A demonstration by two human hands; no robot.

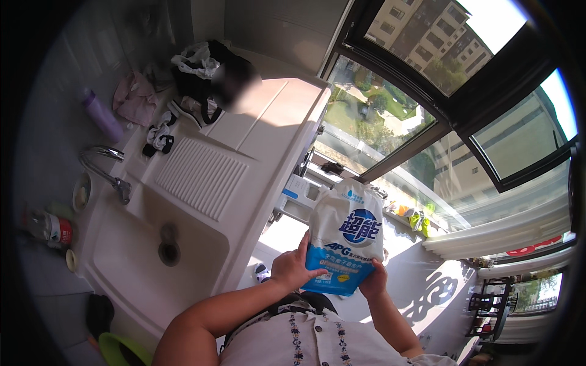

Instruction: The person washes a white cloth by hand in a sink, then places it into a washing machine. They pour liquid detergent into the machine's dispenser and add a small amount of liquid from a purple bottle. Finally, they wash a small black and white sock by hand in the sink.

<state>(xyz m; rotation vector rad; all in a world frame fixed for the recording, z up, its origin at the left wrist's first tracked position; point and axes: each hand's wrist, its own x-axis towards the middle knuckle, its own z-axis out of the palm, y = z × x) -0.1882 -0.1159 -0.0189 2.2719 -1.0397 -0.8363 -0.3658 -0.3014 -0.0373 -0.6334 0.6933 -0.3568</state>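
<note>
A white and blue plastic bag of washing powder (343, 242) is held upright in front of my chest, its printed front facing me. My left hand (293, 269) grips its left side, thumb across the lower front and a finger up along the edge. At the opposite lower corner my right hand (375, 281) has hold of the bag. Left of the bag is a white laundry sink (142, 270) with a drain hole (169, 253) and a ribbed washboard (203, 178).
A chrome faucet (107, 176) arches over the basin. Socks (160, 135), a pink cloth (135, 98), a shoe (185, 113) and a lilac bottle (103, 116) lie along the back. A plastic bottle (50, 228) stands at the left. A green basin (121, 350) is below. Windows are at right.
</note>
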